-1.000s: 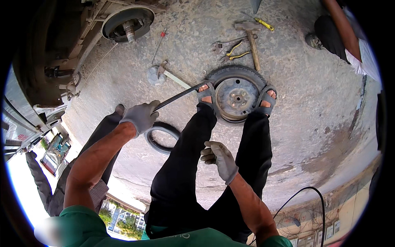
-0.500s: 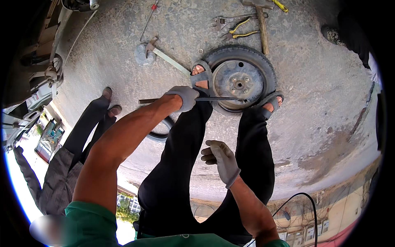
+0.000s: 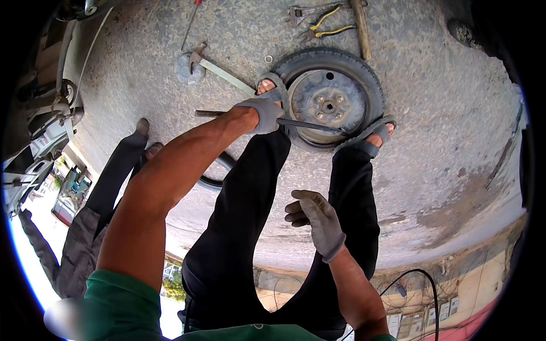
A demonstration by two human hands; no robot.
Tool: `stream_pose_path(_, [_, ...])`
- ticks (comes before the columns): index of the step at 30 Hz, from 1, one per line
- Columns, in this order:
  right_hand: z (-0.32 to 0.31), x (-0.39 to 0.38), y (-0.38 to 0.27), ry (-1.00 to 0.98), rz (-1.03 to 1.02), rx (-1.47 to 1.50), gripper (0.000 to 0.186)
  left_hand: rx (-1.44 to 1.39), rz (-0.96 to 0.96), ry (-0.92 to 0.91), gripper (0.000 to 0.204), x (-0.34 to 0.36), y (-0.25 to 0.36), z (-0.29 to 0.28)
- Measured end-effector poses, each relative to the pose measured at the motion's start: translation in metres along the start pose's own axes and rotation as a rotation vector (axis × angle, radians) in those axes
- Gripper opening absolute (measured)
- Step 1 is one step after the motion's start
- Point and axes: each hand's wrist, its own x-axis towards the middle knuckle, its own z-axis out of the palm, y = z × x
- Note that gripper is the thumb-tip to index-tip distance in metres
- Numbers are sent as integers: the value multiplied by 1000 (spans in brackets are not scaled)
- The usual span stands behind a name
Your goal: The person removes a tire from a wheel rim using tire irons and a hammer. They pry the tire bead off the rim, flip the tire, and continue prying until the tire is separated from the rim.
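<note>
My left hand (image 3: 264,116), in a grey work glove, is closed around a long dark tyre lever (image 3: 311,125). The lever slants down to the right, its far tip at the near edge of the steel rim (image 3: 304,94), by the tyre's bead. The wheel lies flat on the ground, its black tyre (image 3: 372,85) around the rim, between my sandalled feet. My right hand (image 3: 321,224), gloved too, hovers between my knees, fingers loosely bent and apart, with nothing in it.
A claw hammer (image 3: 227,77) lies left of the wheel, its head by a round grey disc (image 3: 187,71). Beyond are a screwdriver (image 3: 189,25), yellow-handled pliers (image 3: 335,31), an adjustable wrench (image 3: 313,10) and a wooden handle (image 3: 362,31). People stand at left and far right.
The lever has tilted, its tip shifting right along the rim's near edge. My left hand moved slightly forward with it. My right hand drifted a little to the right, still empty.
</note>
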Motion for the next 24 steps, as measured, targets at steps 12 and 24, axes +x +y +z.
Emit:
stream_pose_path(12, [-268, 249, 47, 944, -204, -891, 70, -29, 2, -113, 44, -21, 5, -40])
stream_pose_path(24, [-252, 297, 26, 1145, 127, -917, 90, 48, 77, -84, 39, 11, -14, -41])
